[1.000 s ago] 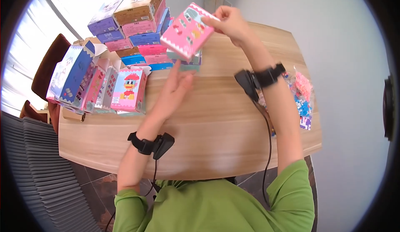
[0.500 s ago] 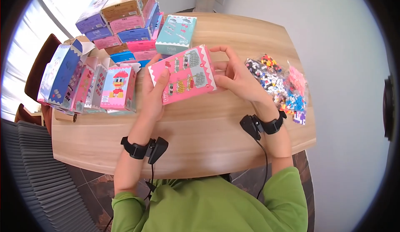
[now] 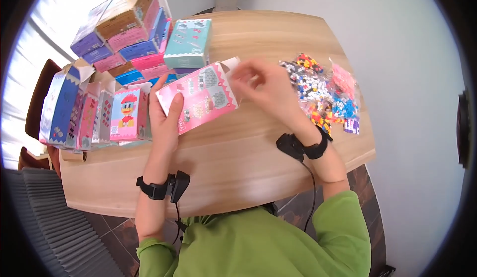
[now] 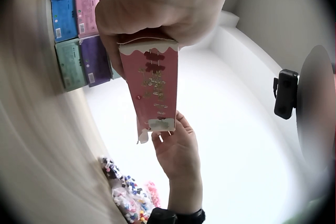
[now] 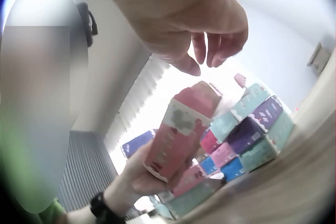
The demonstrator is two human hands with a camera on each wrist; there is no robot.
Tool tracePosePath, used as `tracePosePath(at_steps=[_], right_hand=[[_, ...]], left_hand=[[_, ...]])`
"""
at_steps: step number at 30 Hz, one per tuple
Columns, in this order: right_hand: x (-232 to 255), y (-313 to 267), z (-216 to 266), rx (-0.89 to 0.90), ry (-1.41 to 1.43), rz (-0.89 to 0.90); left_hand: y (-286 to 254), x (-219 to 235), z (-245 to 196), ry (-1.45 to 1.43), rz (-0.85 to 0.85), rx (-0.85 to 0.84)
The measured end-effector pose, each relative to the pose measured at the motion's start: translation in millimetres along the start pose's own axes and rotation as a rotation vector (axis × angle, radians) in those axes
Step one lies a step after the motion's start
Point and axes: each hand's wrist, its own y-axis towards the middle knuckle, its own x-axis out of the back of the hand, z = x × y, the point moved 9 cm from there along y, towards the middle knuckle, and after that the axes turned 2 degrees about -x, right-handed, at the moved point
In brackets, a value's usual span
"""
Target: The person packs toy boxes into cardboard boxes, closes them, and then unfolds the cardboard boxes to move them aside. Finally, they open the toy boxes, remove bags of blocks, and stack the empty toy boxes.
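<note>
My left hand (image 3: pixel 166 113) grips a pink toy-brick box (image 3: pixel 201 98) near its left end, thumb across the printed face. The box is tilted above the table, and at its right end a white flap (image 3: pixel 231 64) stands loose. Beside that end hovers my right hand (image 3: pixel 266 88), its fingers loosely bent. From the right wrist view, a gap separates those fingers (image 5: pixel 199 50) from the box's end (image 5: pixel 197 99). In the left wrist view, the box's narrow side (image 4: pixel 155 87) shows beneath my left hand.
A tall stack of coloured boxes (image 3: pixel 131 38) rises at the back left, with a teal box (image 3: pixel 189 43) next to it. Opened boxes, one with a duck picture (image 3: pixel 127 115), stand in a row at the left. Bags of small bricks (image 3: pixel 323 93) lie on the table's right.
The pink box came from the stack, where the right hand held it, into the left hand's grip. Its right end has since opened, and the right hand has come off it.
</note>
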Motion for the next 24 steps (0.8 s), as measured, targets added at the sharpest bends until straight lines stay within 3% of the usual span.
tracePosePath(at_steps=[2, 3, 6, 11, 12, 14, 15, 17, 20, 23, 24], right_hand=[[-18, -1, -10, -0.141, 0.179, 0.129], [-28, -6, -18, -0.304, 0.271, 0.239], [-54, -8, -33, -0.402, 0.417, 0.466], [-61, -12, -41, -0.198, 0.625, 0.358], [-58, -13, -40, -0.164, 0.655, 0.336], [-35, -16, -24, -0.200, 0.357, 0.356], [-19, -19, -15, -0.216, 0.209, 0.368], [21, -20, -6, -0.196, 0.156, 0.224], [105, -36, -27, -0.363, 0.137, -0.131], [170, -51, -67, -0.343, 0.146, -0.175], [184, -57, -77, -0.371, 0.151, -0.188]], left_hand=[[0, -2, -5, 0.082, 0.028, -0.050], [-1, -4, -14, 0.177, 0.017, -0.116], [-4, -13, -33, 0.351, 0.051, -0.260], [-20, -47, -67, 0.756, 0.247, -0.388], [-21, -49, -62, 0.825, 0.275, -0.304], [-29, -49, -56, 0.966, 0.320, -0.130], [-32, -48, -61, 0.959, 0.311, -0.197], [-37, -41, -70, 0.944, 0.290, -0.326], [-34, -2, -88, 1.094, 0.122, -0.368], [-34, 37, -108, 1.348, -0.190, -0.373], [-35, 41, -110, 1.447, -0.225, -0.384]])
